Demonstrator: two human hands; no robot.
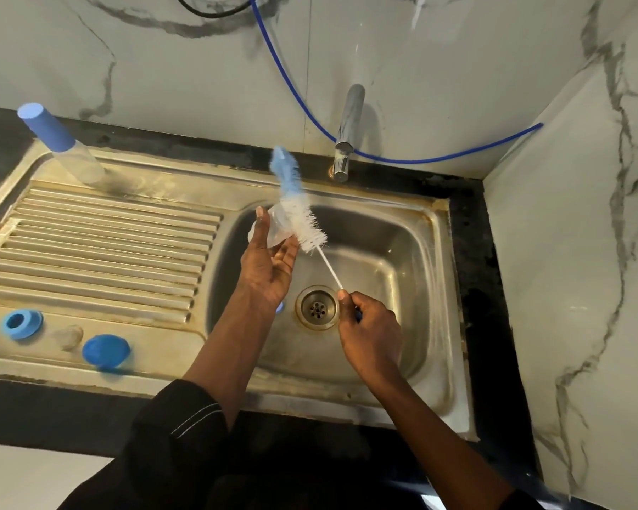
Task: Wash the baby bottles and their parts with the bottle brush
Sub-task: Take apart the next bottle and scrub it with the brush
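Note:
Over the sink basin (402,252), my left hand (269,263) holds a clear plastic bottle part (273,230) between thumb and fingers. My right hand (369,329) grips the handle of the bottle brush (299,211), whose white and blue bristles lie against that clear part. A baby bottle (63,145) with a blue cap stands at the back left of the drainboard. On the drainboard's front left lie a blue ring (21,323), a clear nipple (69,336) and a blue cap (105,351).
A chrome tap (347,134) stands behind the basin, with no water visibly running. A blue hose (302,104) hangs along the marble wall. The drain (317,307) is in the basin's middle. A marble wall closes the right side.

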